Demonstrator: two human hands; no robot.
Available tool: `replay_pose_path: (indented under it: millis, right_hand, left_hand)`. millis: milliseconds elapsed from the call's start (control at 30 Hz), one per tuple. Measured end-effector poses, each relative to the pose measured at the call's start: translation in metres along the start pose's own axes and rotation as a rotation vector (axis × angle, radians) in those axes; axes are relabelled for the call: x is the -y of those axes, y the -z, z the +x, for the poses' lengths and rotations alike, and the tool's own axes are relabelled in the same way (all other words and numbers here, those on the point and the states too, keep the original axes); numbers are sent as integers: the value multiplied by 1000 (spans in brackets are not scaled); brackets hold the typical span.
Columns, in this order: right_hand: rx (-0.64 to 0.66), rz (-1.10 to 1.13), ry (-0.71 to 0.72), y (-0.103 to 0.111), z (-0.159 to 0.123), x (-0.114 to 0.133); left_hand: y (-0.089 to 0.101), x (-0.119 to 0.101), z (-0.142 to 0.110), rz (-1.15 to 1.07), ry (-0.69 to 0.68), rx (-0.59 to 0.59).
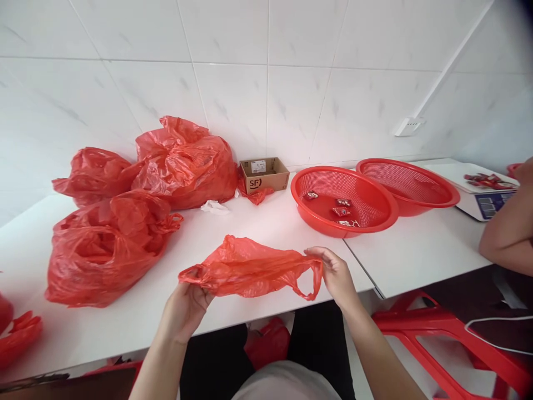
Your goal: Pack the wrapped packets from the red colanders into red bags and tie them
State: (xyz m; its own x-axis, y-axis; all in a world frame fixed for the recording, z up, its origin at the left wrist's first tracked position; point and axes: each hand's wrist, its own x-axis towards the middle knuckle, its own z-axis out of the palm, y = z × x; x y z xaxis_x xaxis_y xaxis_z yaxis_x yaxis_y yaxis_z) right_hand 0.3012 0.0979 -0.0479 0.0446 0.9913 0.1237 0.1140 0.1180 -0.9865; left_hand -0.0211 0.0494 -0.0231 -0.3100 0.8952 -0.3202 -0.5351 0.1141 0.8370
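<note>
A thin red plastic carrier bag [254, 269] is stretched sideways between my two hands, just over the front edge of the white table. My left hand [189, 308] grips its left end, the fingers partly tucked under the plastic. At the other end, my right hand [335, 272] holds the bag beside a handle loop that hangs open. The bag looks flat, with nothing visible in it. Beyond my right hand stands a red plastic basket [306, 216] with several small wrapped packets [342, 211] in its bottom.
Stuffed red bags [187, 172] crowd the left of the table [266, 228]. A small cardboard box [268, 180] stands by the wall. Behind the first basket is a second red basket [425, 205]. At right are a scale [468, 205] with packets, another person's arm [506, 233] and a red stool [433, 322].
</note>
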Motion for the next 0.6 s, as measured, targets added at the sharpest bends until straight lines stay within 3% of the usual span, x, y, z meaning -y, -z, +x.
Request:
replay_pose_path:
  millis: [67, 167, 233, 300, 400, 600]
  right_hand:
    - [-39, -73, 75, -1, -5, 16]
    - [-142, -177, 316, -6, -19, 52]
    - [-127, -217, 487, -12, -29, 73]
    - [-32, -251, 607, -20, -37, 86]
    - [126, -343, 663, -33, -41, 87]
    - [220, -623, 602, -53, -27, 63]
  left_hand:
    - [0, 9, -4, 24, -3, 12]
    - [-1, 24, -11, 111, -85, -2]
    - [-2, 30, -18, 341, -302, -40]
    - [-2, 34, -24, 696, -614, -71]
    - [-6, 34, -28, 1133, -876, -52]
    - [-24, 36, 10, 1476, -1050, -72]
